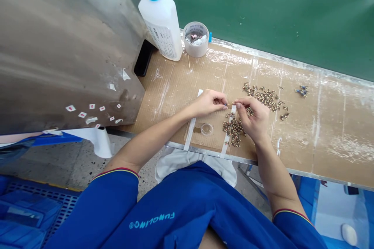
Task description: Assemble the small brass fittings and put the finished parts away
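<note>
My left hand (209, 103) and my right hand (253, 118) meet above a cardboard-covered bench (175, 89). A short thin pin (230, 104) lies between their fingertips, and both hands pinch it. Its exact shape is too small to tell. Just below the pin is a heap of small brass-and-dark metal parts (233, 132), close to my right hand. A second, looser spread of these parts (264, 97) lies beyond my right fingers. A small clear round dish (207, 129) sits under my left wrist's side, near strips of white tape (191, 128).
A white glue bottle with a blue cap (161, 23) and a tape roll holding scraps (195, 39) stand at the bench's back. A dented metal panel (67, 46) rises at left, a green wall (263, 7) behind. A small bluish cluster (302, 91) lies at right.
</note>
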The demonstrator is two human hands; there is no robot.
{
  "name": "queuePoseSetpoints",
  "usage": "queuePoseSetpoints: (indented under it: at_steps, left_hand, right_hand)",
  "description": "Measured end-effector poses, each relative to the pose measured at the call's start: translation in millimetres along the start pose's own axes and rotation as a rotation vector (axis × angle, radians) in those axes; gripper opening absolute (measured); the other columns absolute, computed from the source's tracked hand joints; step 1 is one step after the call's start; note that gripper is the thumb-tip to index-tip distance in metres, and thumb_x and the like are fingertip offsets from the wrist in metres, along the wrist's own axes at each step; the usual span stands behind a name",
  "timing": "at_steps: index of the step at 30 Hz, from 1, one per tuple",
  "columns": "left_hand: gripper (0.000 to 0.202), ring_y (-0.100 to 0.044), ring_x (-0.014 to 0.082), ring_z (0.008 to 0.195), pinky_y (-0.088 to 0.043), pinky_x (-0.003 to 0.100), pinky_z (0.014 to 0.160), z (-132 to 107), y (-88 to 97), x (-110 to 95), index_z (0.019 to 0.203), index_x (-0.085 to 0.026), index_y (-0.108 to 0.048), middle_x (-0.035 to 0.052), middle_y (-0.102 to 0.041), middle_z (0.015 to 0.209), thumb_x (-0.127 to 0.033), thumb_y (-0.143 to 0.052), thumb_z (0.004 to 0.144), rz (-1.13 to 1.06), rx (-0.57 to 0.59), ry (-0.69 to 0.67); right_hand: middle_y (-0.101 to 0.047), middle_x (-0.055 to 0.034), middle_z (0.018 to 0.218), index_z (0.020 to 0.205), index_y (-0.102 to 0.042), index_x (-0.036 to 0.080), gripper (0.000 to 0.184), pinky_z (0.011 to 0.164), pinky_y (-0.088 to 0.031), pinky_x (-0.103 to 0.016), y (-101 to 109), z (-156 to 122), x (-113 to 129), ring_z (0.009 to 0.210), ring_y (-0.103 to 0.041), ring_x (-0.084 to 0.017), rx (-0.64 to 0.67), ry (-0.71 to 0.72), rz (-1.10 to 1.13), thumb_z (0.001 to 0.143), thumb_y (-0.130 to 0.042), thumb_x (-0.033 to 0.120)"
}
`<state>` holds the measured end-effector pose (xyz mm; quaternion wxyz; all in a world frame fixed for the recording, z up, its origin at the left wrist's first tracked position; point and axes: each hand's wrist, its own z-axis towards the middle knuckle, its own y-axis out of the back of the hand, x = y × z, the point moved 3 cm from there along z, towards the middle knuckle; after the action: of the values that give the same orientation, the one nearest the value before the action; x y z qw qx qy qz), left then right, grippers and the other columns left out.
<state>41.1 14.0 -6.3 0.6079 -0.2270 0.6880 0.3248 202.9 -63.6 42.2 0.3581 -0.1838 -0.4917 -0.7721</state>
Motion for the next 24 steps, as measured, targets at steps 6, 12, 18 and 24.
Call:
queuePoseSetpoints:
  at_steps: [6, 12, 18, 24]
  left_hand:
    - [0.005, -0.058, 0.0106, 0.068, -0.043, 0.022, 0.067, -0.2, 0.2, 0.7, 0.080, -0.013, -0.075, 0.0010, -0.069, 0.072, -0.016, -0.072, 0.079, 0.007, -0.001, -0.005]
    - [0.005, -0.059, 0.0110, 0.069, -0.044, 0.023, 0.068, -0.3, 1.1, 0.7, 0.080, -0.013, -0.076, 0.0016, -0.071, 0.074, -0.016, -0.072, 0.079, 0.006, 0.002, -0.022]
    - [0.005, -0.061, 0.0122, 0.073, -0.045, 0.024, 0.069, -0.5, 1.0, -0.1, 0.081, -0.014, -0.077, 0.0020, -0.072, 0.076, -0.016, -0.073, 0.079, 0.028, 0.010, -0.017]
    - [0.006, -0.060, 0.0120, 0.071, -0.044, 0.024, 0.068, -0.7, 1.6, -0.7, 0.082, -0.014, -0.077, 0.0019, -0.072, 0.074, -0.018, -0.073, 0.080, 0.030, 0.018, -0.027]
  right_hand:
    - [-0.076, -0.0021, 0.082, 0.089, -0.068, 0.024, 0.016, 0.064, -0.054, -0.031, 0.0, 0.7, 1.6, 0.068, -0.068, -0.016, -0.023, 0.046, -0.005, 0.101, -0.057, 0.026]
    - [-0.077, -0.0022, 0.083, 0.090, -0.068, 0.024, 0.015, 0.064, -0.053, -0.031, -1.2, 0.7, 3.2, 0.069, -0.069, -0.016, -0.018, 0.060, -0.010, 0.100, -0.057, 0.023]
    - [-0.076, -0.0023, 0.082, 0.088, -0.065, 0.024, 0.015, 0.061, -0.049, -0.029, -0.7, 0.3, 5.8, 0.067, -0.067, -0.015, -0.030, 0.119, -0.020, 0.100, -0.057, 0.020]
    - [-0.075, -0.0044, 0.081, 0.086, -0.066, 0.024, 0.020, 0.064, -0.051, -0.032, -1.4, -0.3, 3.3, 0.069, -0.067, -0.017, 0.002, 0.031, -0.038, 0.101, -0.054, 0.030]
